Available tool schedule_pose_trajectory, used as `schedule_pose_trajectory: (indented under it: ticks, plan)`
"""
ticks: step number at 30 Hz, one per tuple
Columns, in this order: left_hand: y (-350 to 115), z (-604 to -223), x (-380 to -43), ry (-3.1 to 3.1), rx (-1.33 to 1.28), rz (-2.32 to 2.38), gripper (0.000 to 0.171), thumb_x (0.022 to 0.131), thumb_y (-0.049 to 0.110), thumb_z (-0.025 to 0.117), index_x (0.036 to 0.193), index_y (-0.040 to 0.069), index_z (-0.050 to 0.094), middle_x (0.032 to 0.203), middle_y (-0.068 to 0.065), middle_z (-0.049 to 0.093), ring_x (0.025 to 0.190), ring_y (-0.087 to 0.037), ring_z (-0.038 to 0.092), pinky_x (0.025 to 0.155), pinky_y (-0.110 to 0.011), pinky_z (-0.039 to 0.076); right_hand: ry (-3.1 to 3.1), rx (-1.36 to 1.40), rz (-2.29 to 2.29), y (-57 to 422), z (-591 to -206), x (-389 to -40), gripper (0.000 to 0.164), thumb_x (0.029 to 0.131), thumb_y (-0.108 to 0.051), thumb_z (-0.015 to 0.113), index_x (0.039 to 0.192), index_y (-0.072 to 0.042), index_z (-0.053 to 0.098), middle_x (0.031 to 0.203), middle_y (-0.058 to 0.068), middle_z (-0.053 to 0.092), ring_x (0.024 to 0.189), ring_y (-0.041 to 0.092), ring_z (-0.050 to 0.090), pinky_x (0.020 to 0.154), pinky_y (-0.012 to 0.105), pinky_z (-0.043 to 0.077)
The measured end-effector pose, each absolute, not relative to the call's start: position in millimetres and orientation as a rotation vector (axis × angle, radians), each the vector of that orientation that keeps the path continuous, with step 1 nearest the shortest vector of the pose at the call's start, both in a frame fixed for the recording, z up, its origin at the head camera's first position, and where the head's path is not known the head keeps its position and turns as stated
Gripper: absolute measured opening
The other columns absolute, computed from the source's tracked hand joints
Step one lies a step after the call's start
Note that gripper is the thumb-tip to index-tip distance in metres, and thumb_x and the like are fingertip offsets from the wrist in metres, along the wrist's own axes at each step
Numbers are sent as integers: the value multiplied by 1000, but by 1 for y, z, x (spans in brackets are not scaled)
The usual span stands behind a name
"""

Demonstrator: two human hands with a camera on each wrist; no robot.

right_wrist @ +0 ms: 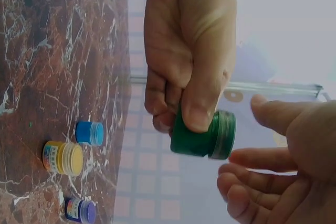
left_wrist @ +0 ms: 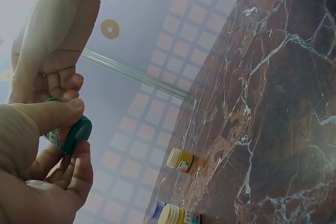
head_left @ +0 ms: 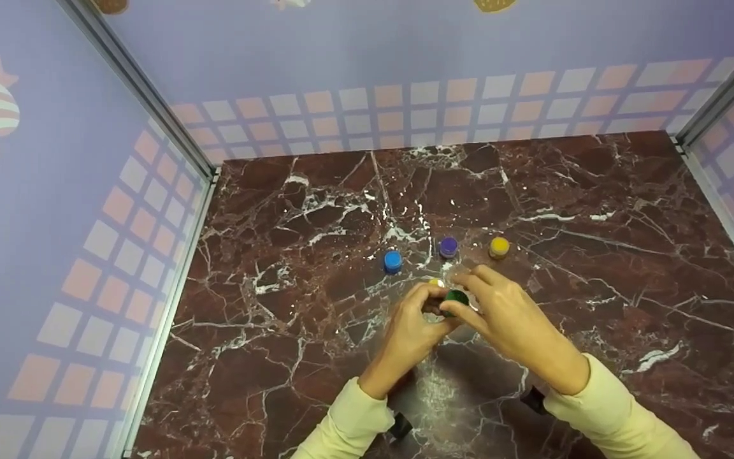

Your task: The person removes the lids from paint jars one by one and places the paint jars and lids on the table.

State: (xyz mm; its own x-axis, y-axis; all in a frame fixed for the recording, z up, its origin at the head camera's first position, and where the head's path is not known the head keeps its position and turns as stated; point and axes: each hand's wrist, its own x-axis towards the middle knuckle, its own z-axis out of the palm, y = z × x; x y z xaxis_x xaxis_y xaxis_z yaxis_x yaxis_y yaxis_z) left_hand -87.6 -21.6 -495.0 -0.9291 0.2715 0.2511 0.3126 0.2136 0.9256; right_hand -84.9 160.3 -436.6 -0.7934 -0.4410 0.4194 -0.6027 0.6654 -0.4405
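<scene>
A small green paint jar [right_wrist: 197, 135] is held up over the table by my left hand [head_left: 411, 325], whose thumb and fingers pinch its body. Its ribbed lid [right_wrist: 224, 135] points toward my right hand [head_left: 513, 319]. In the right wrist view, the right hand's thumb stands apart from the lid and an index fingertip is right at the lid's edge; nothing is gripped in that hand. Just beyond the hands is a yellow jar [head_left: 436, 282], partly hidden by the left hand in the head view.
Behind the hands stand a blue jar [head_left: 392, 261], a purple jar [head_left: 448, 247] and another yellow jar [head_left: 499, 247] on the dark red marbled table [head_left: 265, 370]. Lilac panels with pink and white squares [head_left: 354, 99] border the table at the back and sides.
</scene>
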Motion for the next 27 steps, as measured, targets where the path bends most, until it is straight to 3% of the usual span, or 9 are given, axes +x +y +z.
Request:
schedule_pose_trajectory:
  ticks: [12, 21, 27]
  plan:
    - [-21, -494, -88, -2459, -557, -1818, 34, 83, 9, 86, 111, 1, 68, 110, -6, 67, 95, -15, 67, 88, -32, 58, -2553, 861, 730, 155, -440, -83, 29, 87, -24, 85, 96, -1, 69, 91, 5, 59, 67, 14, 51, 57, 30, 51]
    - [-18, -499, -85, -2404, -550, -1902, 31, 83, 5, 85, 110, 0, 69, 108, -6, 66, 94, -16, 67, 86, -30, 58, -2587, 885, 728, 156, -442, -82, 24, 88, -20, 84, 98, -2, 71, 95, 5, 61, 73, 14, 57, 62, 31, 55]
    - [-17, -499, -86, -2411, -530, -1923, 33, 82, 6, 86, 109, 0, 70, 107, -4, 66, 92, -14, 66, 85, -30, 58, -2573, 920, 730, 157, -441, -83, 22, 88, -17, 84, 96, -2, 71, 91, 4, 58, 70, 12, 53, 60, 28, 53]
